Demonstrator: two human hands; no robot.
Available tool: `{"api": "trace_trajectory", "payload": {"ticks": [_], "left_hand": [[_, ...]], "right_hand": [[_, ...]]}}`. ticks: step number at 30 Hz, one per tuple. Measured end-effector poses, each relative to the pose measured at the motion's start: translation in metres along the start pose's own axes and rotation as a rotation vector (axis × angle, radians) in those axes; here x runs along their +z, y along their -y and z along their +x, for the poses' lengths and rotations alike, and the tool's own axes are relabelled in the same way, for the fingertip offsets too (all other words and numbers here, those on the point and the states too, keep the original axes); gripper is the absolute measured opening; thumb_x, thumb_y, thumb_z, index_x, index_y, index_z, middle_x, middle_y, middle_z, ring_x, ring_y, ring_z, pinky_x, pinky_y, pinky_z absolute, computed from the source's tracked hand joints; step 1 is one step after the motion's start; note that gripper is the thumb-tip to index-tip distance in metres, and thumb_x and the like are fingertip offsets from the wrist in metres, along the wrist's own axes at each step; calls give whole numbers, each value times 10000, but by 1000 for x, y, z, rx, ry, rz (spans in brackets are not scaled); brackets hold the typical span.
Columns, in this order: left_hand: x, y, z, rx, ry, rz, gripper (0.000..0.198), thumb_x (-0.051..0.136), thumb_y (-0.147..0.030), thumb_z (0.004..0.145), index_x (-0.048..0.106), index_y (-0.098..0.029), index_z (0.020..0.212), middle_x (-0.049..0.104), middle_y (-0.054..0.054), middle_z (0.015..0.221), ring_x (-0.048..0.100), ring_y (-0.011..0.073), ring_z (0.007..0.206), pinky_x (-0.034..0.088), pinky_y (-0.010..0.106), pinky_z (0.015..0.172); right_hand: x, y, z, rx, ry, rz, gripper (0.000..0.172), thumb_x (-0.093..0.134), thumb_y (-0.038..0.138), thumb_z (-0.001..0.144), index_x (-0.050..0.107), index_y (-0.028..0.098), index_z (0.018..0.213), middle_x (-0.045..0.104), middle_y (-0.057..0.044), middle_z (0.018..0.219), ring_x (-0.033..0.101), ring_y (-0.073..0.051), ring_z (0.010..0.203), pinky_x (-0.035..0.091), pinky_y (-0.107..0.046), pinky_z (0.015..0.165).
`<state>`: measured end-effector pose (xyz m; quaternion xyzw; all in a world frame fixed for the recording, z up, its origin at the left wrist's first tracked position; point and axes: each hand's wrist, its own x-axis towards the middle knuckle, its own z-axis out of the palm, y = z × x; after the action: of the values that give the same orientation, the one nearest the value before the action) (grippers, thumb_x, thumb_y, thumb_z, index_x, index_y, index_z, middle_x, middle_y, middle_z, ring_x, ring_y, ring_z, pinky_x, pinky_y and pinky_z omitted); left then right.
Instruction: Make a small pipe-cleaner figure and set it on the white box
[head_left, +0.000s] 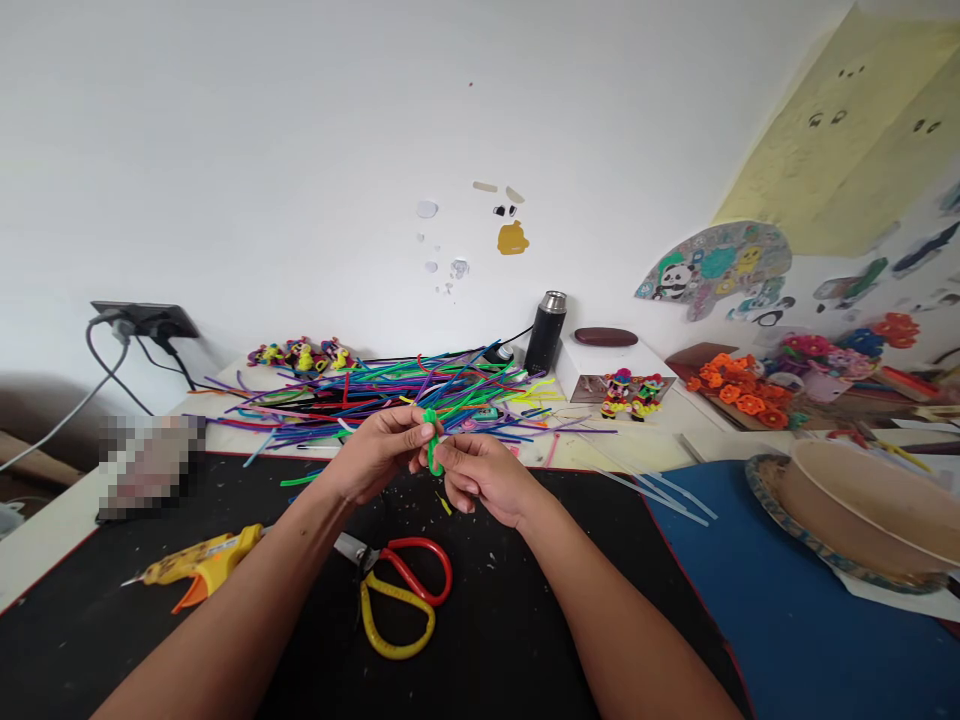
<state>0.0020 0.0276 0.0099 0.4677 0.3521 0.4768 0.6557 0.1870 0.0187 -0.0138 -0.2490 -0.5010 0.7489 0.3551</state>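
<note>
Between both hands is a bent green pipe cleaner (pixel 433 440), held up above the black mat. My left hand (pixel 382 450) pinches its upper part between thumb and fingers. Lower down, my right hand (pixel 484 472) grips the same piece, its other fingers curled. Scissors (pixel 401 590) with one red and one yellow handle lie on the mat below, their blades partly behind my left forearm. A yellow glue gun (pixel 206 562) rests left of that forearm. Just beyond the hands spreads a heap of many-coloured pipe cleaners (pixel 360 395).
A black flask (pixel 546 335) stands at the back by a white box (pixel 611 360). Small pipe-cleaner figures (pixel 631 394) stand before the box. Orange flowers (pixel 739 388) and a large bowl (pixel 877 505) are on the right. Clear sticks (pixel 660 490) cross onto the blue mat (pixel 750 580).
</note>
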Motion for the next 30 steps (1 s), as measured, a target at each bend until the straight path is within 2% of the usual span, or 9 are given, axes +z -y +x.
{"api": "trace_trajectory", "payload": {"ticks": [5, 11, 13, 16, 18, 20, 25, 30], "left_hand": [[2, 0, 1, 42, -98, -32, 400, 1004, -393, 579, 710, -155, 709, 647, -10, 564, 587, 108, 485, 434, 194, 448], [6, 1, 3, 144, -181, 79, 366, 946, -411, 671, 672, -169, 670, 660, 3, 563, 585, 114, 510, 435, 218, 499], [7, 3, 4, 153, -227, 84, 362, 952, -386, 655, 659, -174, 656, 653, -4, 560, 584, 114, 510, 434, 221, 507], [7, 6, 6, 155, -281, 76, 382, 953, -399, 637, 641, -180, 640, 640, -11, 557, 586, 118, 512, 445, 230, 524], [7, 8, 6, 154, -284, 98, 398, 944, -430, 645, 631, -183, 631, 643, -7, 557, 573, 119, 497, 444, 240, 525], [8, 9, 7, 160, -284, 135, 400, 937, -438, 651, 628, -185, 625, 644, -1, 550, 551, 116, 482, 425, 244, 515], [12, 10, 5, 182, -305, 183, 390, 923, -428, 664, 628, -184, 584, 609, -12, 555, 484, 103, 502, 376, 250, 524], [13, 13, 5, 198, -333, 175, 394, 938, -429, 638, 637, -182, 574, 577, -23, 590, 470, 112, 587, 383, 253, 601]], "right_hand": [[1, -2, 4, -44, -142, -54, 496, 795, 648, 797, 590, 196, 782, 509, 93, 507, 508, -93, 391, 342, -212, 393], [-2, -8, 8, -196, -305, -294, 454, 655, 669, 901, 608, 217, 885, 583, 62, 568, 537, -116, 396, 357, -224, 396], [-3, -11, 7, -237, -346, -441, 420, 616, 641, 947, 650, 224, 982, 598, 50, 608, 560, -130, 428, 382, -242, 442], [-2, -14, 5, -341, -416, -837, 384, 609, 575, 990, 696, 233, 1140, 660, 4, 682, 618, -174, 554, 394, -274, 552], [-1, -15, 3, -386, -443, -1095, 366, 600, 531, 1013, 710, 222, 1176, 711, -36, 740, 649, -209, 647, 372, -290, 602], [0, -15, 2, -391, -451, -1240, 357, 574, 505, 1036, 711, 214, 1193, 746, -61, 782, 669, -229, 699, 352, -297, 624], [2, -12, 1, -353, -457, -1393, 306, 564, 468, 1054, 723, 207, 1081, 768, -90, 813, 690, -249, 726, 307, -302, 621], [2, -11, 2, -320, -457, -1474, 307, 531, 443, 1075, 716, 207, 1008, 765, -93, 798, 688, -252, 695, 265, -312, 611]]}}
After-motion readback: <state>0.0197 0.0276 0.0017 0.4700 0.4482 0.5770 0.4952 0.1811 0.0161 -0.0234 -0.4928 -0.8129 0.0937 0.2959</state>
